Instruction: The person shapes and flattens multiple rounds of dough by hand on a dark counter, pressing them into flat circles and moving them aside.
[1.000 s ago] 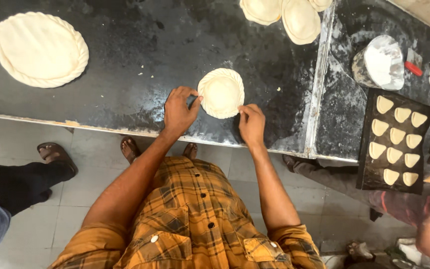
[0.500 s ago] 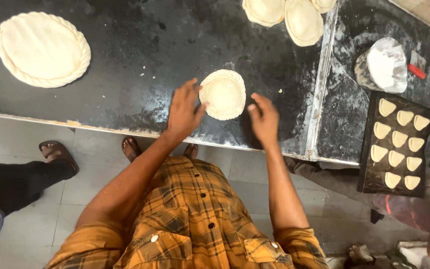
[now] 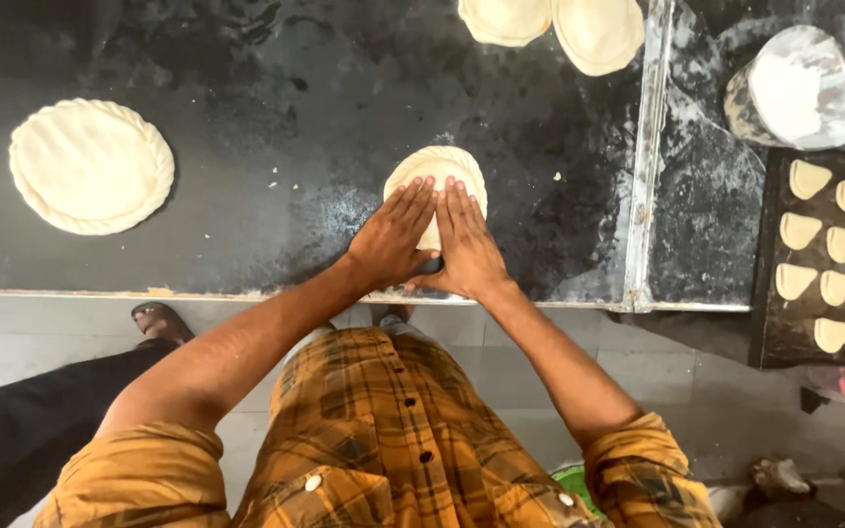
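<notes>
A small round disc of pale dough (image 3: 439,168) lies on the dark, floury worktop (image 3: 276,88). My left hand (image 3: 395,235) and my right hand (image 3: 462,240) lie side by side, flat on the near half of the disc, fingers straight and pointing away from me. Both palms press down on the dough and cover its near part. Neither hand grips anything.
A large crimped dough round (image 3: 90,164) lies at the left. Two more rounds (image 3: 550,24) sit at the far edge. A metal flour bowl (image 3: 794,90) and a dark tray (image 3: 784,337) of small cut dough pieces stand right. Another person's sandalled foot (image 3: 160,321) is near the table.
My hands were apart at the sides of the small disc. They have come together and now lie flat on top of it. The view has shifted slightly.
</notes>
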